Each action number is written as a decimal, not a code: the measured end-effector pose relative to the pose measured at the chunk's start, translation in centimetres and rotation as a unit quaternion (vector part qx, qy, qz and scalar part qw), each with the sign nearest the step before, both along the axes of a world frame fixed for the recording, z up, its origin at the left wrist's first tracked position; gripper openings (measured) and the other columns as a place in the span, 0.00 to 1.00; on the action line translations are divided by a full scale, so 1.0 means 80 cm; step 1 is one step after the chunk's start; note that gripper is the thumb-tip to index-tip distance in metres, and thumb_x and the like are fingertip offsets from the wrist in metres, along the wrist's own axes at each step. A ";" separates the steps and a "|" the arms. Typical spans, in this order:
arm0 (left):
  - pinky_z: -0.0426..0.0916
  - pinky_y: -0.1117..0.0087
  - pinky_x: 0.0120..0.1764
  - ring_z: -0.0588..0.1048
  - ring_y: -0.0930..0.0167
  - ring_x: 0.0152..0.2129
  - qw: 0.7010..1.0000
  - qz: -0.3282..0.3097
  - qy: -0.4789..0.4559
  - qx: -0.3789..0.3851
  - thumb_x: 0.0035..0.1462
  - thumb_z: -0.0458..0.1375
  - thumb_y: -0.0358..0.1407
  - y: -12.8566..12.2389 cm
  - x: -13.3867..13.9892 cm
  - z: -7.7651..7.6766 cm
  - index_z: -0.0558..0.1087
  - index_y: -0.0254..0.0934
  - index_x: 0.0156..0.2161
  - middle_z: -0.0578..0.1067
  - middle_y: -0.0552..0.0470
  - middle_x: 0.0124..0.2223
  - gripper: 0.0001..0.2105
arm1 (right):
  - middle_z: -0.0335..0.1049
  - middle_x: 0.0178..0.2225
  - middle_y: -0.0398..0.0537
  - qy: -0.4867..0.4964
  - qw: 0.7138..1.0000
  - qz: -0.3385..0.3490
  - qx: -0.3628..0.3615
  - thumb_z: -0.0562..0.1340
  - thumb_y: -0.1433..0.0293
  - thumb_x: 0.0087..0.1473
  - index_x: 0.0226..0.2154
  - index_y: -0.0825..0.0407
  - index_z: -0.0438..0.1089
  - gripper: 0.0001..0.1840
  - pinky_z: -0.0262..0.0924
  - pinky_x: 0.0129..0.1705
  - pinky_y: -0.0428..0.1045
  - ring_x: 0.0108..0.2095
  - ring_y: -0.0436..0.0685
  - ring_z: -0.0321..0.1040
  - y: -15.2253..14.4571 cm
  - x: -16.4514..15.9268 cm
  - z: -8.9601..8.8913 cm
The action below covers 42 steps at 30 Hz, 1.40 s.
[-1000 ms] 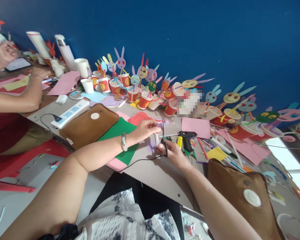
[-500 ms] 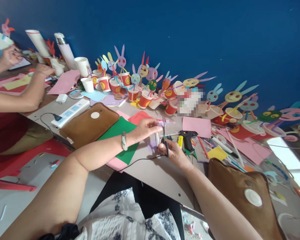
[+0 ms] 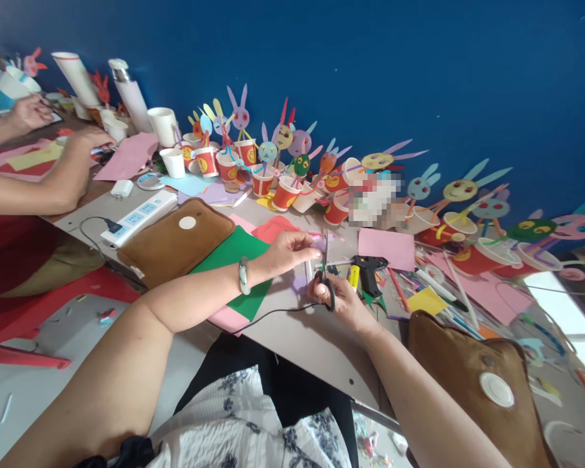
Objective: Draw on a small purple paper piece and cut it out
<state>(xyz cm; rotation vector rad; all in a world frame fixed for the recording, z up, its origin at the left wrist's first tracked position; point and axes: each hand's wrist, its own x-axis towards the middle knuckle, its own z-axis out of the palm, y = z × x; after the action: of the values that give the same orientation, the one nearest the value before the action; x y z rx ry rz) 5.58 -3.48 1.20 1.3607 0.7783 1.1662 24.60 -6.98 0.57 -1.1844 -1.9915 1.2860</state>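
Observation:
My right hand [image 3: 345, 302] grips a pair of scissors [image 3: 330, 294] by its dark handles, with the blades pointing away from me. Just left of the blades, my left hand [image 3: 290, 252] pinches a small piece of purple paper [image 3: 318, 242], mostly hidden by the fingertips. Below the left fingers, a purple scrap [image 3: 299, 283] lies on the table. Green paper [image 3: 241, 260] and red paper [image 3: 273, 229] lie beside my left wrist. To the right of the scissors rests a black and yellow glue gun [image 3: 368, 274].
Paper cups with rabbit figures [image 3: 287, 192] line the blue wall. A brown pouch [image 3: 175, 244] and power strip [image 3: 139, 218] lie left; another brown pouch [image 3: 468, 370] lies right. Coloured sticks and scraps surround pink paper [image 3: 386, 248]. A co-worker's arm [image 3: 39, 192] reaches in at left.
The scissors have shifted slightly right, away from my left fingertips, and their handles look wider apart. My left hand keeps its pinch. The whole view has shifted a little.

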 end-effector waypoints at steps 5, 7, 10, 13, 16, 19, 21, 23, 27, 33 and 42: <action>0.59 0.71 0.33 0.65 0.76 0.27 1.000 0.002 0.012 0.007 0.51 0.64 0.38 -0.001 0.001 0.000 0.69 0.33 0.27 0.68 0.55 0.27 0.11 | 0.61 0.24 0.44 0.003 1.000 -0.001 -0.003 0.57 0.32 0.47 0.25 0.52 0.62 0.37 0.51 0.31 0.49 0.27 0.53 0.55 0.000 0.002 -0.003; 0.59 0.71 0.33 0.65 0.76 0.27 1.000 -0.004 0.015 0.009 0.51 0.64 0.39 -0.001 0.002 -0.001 0.69 0.33 0.26 0.68 0.55 0.27 0.11 | 0.60 0.25 0.43 0.004 1.000 -0.001 -0.007 0.57 0.33 0.47 0.25 0.52 0.62 0.37 0.50 0.31 0.49 0.28 0.53 0.55 0.000 0.003 -0.004; 0.59 0.71 0.33 0.64 0.77 0.26 1.000 -0.007 0.013 0.010 0.51 0.64 0.39 0.000 0.003 -0.003 0.68 0.33 0.25 0.67 0.55 0.26 0.12 | 0.61 0.25 0.44 0.003 1.000 -0.003 -0.008 0.57 0.33 0.47 0.26 0.51 0.61 0.37 0.50 0.31 0.49 0.28 0.53 0.55 0.000 0.003 -0.004; 0.59 0.71 0.33 0.64 0.77 0.26 1.000 -0.008 0.007 0.009 0.51 0.64 0.40 0.001 0.003 -0.004 0.68 0.33 0.25 0.67 0.56 0.26 0.13 | 0.62 0.25 0.44 0.000 1.000 -0.005 -0.008 0.56 0.32 0.47 0.26 0.51 0.62 0.37 0.50 0.31 0.49 0.28 0.53 0.55 0.000 0.003 -0.005; 0.59 0.71 0.32 0.64 0.77 0.26 1.000 -0.011 0.005 0.007 0.51 0.65 0.41 0.001 0.003 -0.004 0.69 0.33 0.26 0.68 0.55 0.26 0.13 | 0.62 0.25 0.45 0.001 1.000 -0.007 -0.007 0.56 0.32 0.48 0.25 0.51 0.62 0.37 0.50 0.31 0.49 0.28 0.53 0.56 0.001 0.003 -0.005; 0.59 0.71 0.33 0.64 0.77 0.26 1.000 -0.009 0.007 0.006 0.51 0.65 0.41 0.001 0.003 -0.004 0.68 0.33 0.25 0.67 0.55 0.26 0.14 | 0.62 0.25 0.45 0.003 1.000 -0.007 -0.003 0.56 0.32 0.48 0.24 0.51 0.61 0.37 0.50 0.30 0.49 0.28 0.53 0.55 0.001 0.003 -0.005; 0.59 0.71 0.33 0.64 0.77 0.26 1.000 -0.008 0.009 0.005 0.51 0.64 0.41 0.000 0.002 -0.004 0.68 0.33 0.25 0.67 0.56 0.26 0.14 | 0.61 0.24 0.44 0.002 1.000 -0.008 -0.003 0.56 0.32 0.47 0.24 0.51 0.60 0.38 0.49 0.30 0.49 0.27 0.52 0.54 0.001 0.003 -0.005; 0.59 0.71 0.34 0.64 0.77 0.27 1.000 -0.009 0.011 0.005 0.52 0.64 0.40 -0.001 0.002 -0.003 0.68 0.33 0.26 0.67 0.56 0.27 0.13 | 0.60 0.24 0.43 -0.001 1.000 -0.009 -0.004 0.56 0.31 0.46 0.24 0.51 0.60 0.38 0.48 0.30 0.49 0.27 0.52 0.54 0.001 0.003 -0.005; 0.59 0.70 0.34 0.65 0.76 0.27 1.000 -0.011 0.010 0.003 0.52 0.64 0.40 -0.002 0.001 0.000 0.68 0.33 0.26 0.67 0.55 0.27 0.13 | 0.59 0.23 0.43 -0.002 1.000 -0.010 -0.004 0.56 0.31 0.46 0.24 0.51 0.59 0.38 0.48 0.29 0.49 0.27 0.51 0.53 0.002 0.004 -0.007; 0.58 0.71 0.33 0.64 0.77 0.26 1.000 -0.012 0.004 0.000 0.52 0.64 0.39 -0.003 0.000 0.002 0.69 0.33 0.27 0.67 0.56 0.27 0.12 | 0.57 0.23 0.42 -0.004 1.000 -0.014 -0.004 0.56 0.30 0.45 0.23 0.51 0.58 0.39 0.47 0.29 0.49 0.26 0.51 0.52 0.002 0.003 -0.006; 0.57 0.71 0.33 0.63 0.77 0.26 1.000 -0.007 -0.002 0.002 0.51 0.64 0.39 -0.005 -0.001 0.006 0.68 0.33 0.26 0.66 0.56 0.27 0.12 | 0.55 0.21 0.40 -0.008 1.000 -0.019 -0.002 0.56 0.30 0.44 0.23 0.51 0.58 0.39 0.46 0.27 0.48 0.25 0.50 0.50 0.001 0.003 -0.004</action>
<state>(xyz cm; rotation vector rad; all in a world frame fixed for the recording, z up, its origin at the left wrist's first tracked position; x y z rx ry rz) 5.49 -3.89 1.70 1.3646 0.7630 1.1611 24.84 -6.88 0.28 -1.2318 -1.9693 1.2674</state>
